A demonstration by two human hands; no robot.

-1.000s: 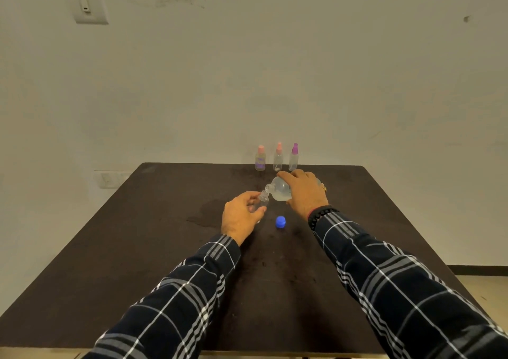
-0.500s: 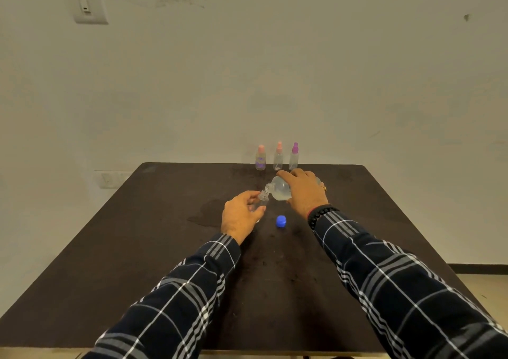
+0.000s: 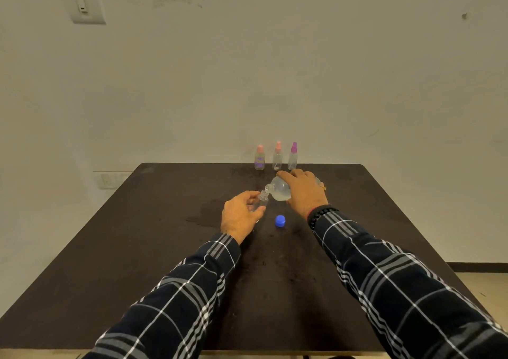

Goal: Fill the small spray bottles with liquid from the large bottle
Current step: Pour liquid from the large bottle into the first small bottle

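Note:
My right hand (image 3: 303, 192) grips the large clear bottle (image 3: 279, 190), tipped on its side with its neck pointing left and down. The neck meets the mouth of a small uncapped spray bottle (image 3: 260, 202), which my left hand (image 3: 239, 215) holds upright on the dark table (image 3: 137, 262). The large bottle's blue cap (image 3: 280, 220) lies on the table between my hands. Three capped small spray bottles stand in a row at the far edge: a pink-topped one (image 3: 259, 158), another pink-topped one (image 3: 277, 156) and a purple-topped one (image 3: 293, 155).
A wet patch (image 3: 204, 213) darkens the table just left of my left hand. The table ends at a pale wall behind the row of bottles. Floor shows past the table's right edge (image 3: 483, 284).
Almost nothing differs; both hands keep the same hold and the large bottle stays tipped against the small bottle's mouth.

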